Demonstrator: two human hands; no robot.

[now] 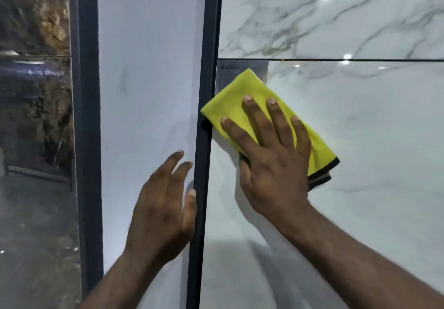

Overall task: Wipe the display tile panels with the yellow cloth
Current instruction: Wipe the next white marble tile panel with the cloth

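Your left hand (164,206) and right hand (274,164) are bare, with short plain fingernails, and both forearms run bare to the picture's lower edge.

Dark vertical frame posts: 2. These are the central post (204,116), used as the reference, and the second post (87,116), well to its left.

Glossy white tile panels: 3.
- The plain white panel (149,68): 1, just left of the central post.
- Grey-veined marble-look panels: 2, right of the central post, the upper panel (312,20) above the lower panel (372,140).

Folded yellow cloth with dark edging (240,97): 1, just right of the central post.

Grey printed label (224,73): 1, beside the central post.

Bare hands: 2. The left hand (161,212) is at the central post and the right hand (274,164) is right of it.
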